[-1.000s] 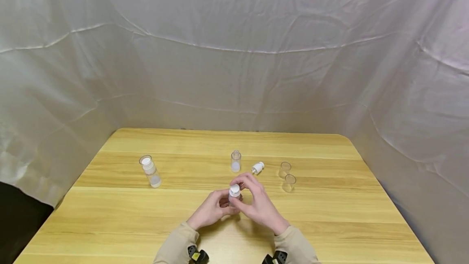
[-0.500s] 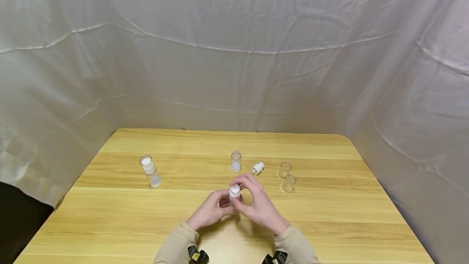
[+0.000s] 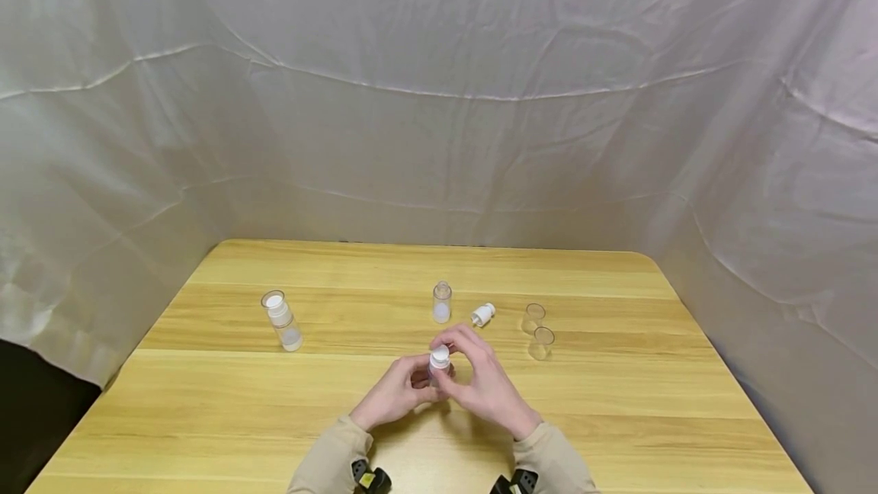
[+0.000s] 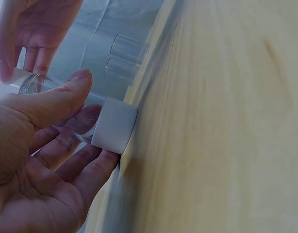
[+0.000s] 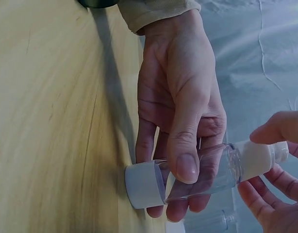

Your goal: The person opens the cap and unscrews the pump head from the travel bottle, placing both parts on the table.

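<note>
A small clear pump bottle (image 5: 214, 170) with a white base (image 4: 115, 125) stands close at the tabletop, between both hands near the table's front. Fingers and thumb of the left hand (image 3: 396, 395) wrap round its clear body. At its upper end, the right hand (image 3: 485, 386) pinches the white pump head (image 5: 256, 159) between thumb and fingers. The head view shows the pump's white top, while the left fingers hide most of the body. In the left wrist view, the white base meets the wood beneath the left fingers.
Beyond the hands stands a clear bottle (image 3: 442, 305) without a pump. Beside it lies a loose white pump head (image 3: 483, 315). Two clear caps (image 3: 541, 344) stand to the right. Far left is a bottle (image 3: 281, 320) with pump and clear cap on. Grey cloth (image 3: 439, 136) surrounds the table.
</note>
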A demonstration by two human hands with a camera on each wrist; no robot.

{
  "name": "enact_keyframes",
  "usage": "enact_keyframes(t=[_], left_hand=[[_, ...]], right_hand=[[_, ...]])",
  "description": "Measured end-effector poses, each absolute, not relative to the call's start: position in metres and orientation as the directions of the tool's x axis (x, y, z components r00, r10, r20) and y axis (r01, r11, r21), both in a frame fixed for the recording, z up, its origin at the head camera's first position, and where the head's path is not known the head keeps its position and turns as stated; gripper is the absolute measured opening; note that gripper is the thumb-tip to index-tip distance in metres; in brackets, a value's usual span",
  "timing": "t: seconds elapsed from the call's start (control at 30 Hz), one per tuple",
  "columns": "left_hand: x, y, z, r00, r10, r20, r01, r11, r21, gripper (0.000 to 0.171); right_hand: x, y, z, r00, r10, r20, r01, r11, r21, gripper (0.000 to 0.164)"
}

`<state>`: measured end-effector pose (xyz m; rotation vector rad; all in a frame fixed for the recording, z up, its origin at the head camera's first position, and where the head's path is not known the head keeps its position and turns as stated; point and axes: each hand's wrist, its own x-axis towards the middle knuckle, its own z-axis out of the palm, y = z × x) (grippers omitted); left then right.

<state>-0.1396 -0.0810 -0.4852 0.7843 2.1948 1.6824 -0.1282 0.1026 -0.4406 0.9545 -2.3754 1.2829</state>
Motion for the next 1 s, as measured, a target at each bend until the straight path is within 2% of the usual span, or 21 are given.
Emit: enact_keyframes(t=[0.33, 0.5, 0.8, 1.0], left_hand=[[-0.1392, -0.0802, -0.4838, -0.828, 0.555, 0.086, 0.234, 0.202, 0.951, 0.044], [-0.1392, -0.0798, -0.4848, -0.832, 0.548, 0.090, 0.237, 0.204, 0.950, 0.040], [-0.1393, -0.0806, -0.4847, -0.826, 0.557, 0.085, 0.224, 0.187, 0.957, 0.040], [-0.1393, -0.0805, -0.4842, -0.827, 0.555, 0.089, 0.236, 0.199, 0.951, 0.043]], right_hand=[[-0.1274, 0.1025, -0.4395, -0.752, -0.404, 0.521, -0.657, 0.389, -0.646, 0.033], [-0.1272, 0.1018, -0.4384, -0.743, -0.420, 0.521, -0.666, 0.387, -0.638, 0.030], [-0.1261, 0.1022, -0.4392, -0.770, -0.405, 0.493, -0.634, 0.399, -0.662, 0.034], [-0.1270, 0.1016, -0.4389, -0.749, -0.419, 0.513, -0.659, 0.386, -0.646, 0.031]])
